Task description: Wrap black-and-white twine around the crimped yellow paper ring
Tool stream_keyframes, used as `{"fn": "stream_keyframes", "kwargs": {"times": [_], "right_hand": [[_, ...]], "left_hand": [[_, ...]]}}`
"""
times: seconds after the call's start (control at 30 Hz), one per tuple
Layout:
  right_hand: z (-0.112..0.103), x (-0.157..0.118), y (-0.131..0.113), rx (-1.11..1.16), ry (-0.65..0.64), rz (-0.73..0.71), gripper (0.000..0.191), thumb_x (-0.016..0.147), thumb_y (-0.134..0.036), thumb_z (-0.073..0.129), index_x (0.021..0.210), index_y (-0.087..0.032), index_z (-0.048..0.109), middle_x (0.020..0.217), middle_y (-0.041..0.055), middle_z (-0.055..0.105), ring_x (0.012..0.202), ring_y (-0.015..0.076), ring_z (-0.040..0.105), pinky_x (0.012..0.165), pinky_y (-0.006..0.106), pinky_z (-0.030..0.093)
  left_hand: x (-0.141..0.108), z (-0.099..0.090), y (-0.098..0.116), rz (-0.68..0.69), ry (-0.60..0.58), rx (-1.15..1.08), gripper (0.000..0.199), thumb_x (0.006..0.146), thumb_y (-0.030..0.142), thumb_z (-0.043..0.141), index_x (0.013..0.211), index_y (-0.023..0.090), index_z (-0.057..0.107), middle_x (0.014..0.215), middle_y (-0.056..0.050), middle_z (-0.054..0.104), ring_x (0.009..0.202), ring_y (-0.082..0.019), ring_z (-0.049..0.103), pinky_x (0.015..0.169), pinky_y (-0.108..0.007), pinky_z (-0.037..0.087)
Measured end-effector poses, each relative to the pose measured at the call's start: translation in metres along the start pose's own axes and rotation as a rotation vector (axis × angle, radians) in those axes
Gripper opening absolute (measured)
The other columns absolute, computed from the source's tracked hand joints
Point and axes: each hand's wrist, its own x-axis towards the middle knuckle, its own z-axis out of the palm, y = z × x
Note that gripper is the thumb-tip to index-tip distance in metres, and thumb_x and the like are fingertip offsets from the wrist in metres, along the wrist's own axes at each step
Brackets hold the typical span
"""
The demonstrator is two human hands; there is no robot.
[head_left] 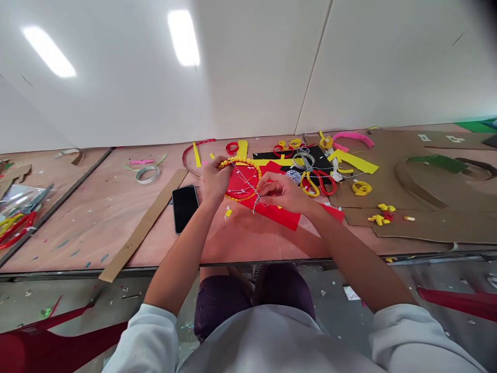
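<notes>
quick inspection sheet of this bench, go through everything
surface: pinkish plywood tabletop, flecked with paint
job's things: left hand grips a yellow beaded ring; right hand pinches black-and-white twine crossing the ring, over a red paper sheet
clutter: black smartphone, tape roll, cardboard strip, red-handled scissors, cardboard sheet
grippers: two bare hands, both closed on the things above
cables: nothing seen
surroundings: white wall, scrap-strewn floor
</notes>
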Motion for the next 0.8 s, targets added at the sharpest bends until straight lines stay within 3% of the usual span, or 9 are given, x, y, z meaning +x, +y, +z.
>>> {"fn": "stream_keyframes", "kwargs": {"times": [0.3,0.47,0.67,0.8], "right_hand": [[-0.005,-0.001,0.000,-0.035,-0.057,0.033,0.028,0.077,-0.028,0.083,0.098,-0.018,0.065,0.079,0.0014,0.076,0.064,0.0108,0.065,0.060,0.023,0.049],[-0.006,-0.003,-0.006,0.046,-0.098,0.057,0.029,0.079,-0.029,0.082,0.099,-0.018,0.064,0.069,-0.0022,0.072,0.050,0.0087,0.060,0.050,0.021,0.047],[-0.006,-0.004,-0.009,0.079,-0.062,0.058,0.026,0.080,-0.027,0.081,0.097,-0.018,0.064,0.066,-0.0034,0.070,0.048,0.0099,0.061,0.046,0.021,0.047],[-0.007,-0.004,-0.007,0.130,-0.006,0.006,0.024,0.078,-0.027,0.082,0.094,-0.019,0.066,0.069,-0.0028,0.070,0.048,0.0093,0.060,0.046,0.021,0.046]], "left_hand": [[0.003,-0.003,-0.001,-0.003,0.012,0.023,0.012,0.069,0.018,0.058,0.076,0.021,0.067,0.071,0.000,0.062,0.068,-0.015,0.055,0.059,-0.026,0.040],[0.006,-0.005,-0.009,0.001,0.009,0.050,0.017,0.070,0.019,0.060,0.082,0.022,0.072,0.071,0.000,0.063,0.069,-0.015,0.057,0.058,-0.025,0.039],[0.007,-0.004,-0.011,-0.076,-0.042,-0.021,0.009,0.071,0.021,0.061,0.077,0.020,0.068,0.062,0.003,0.055,0.057,-0.011,0.047,0.053,-0.024,0.030],[0.005,-0.003,-0.007,-0.069,-0.094,-0.007,0.008,0.070,0.022,0.059,0.076,0.020,0.065,0.063,0.002,0.056,0.059,-0.013,0.049,0.055,-0.026,0.032]]}}
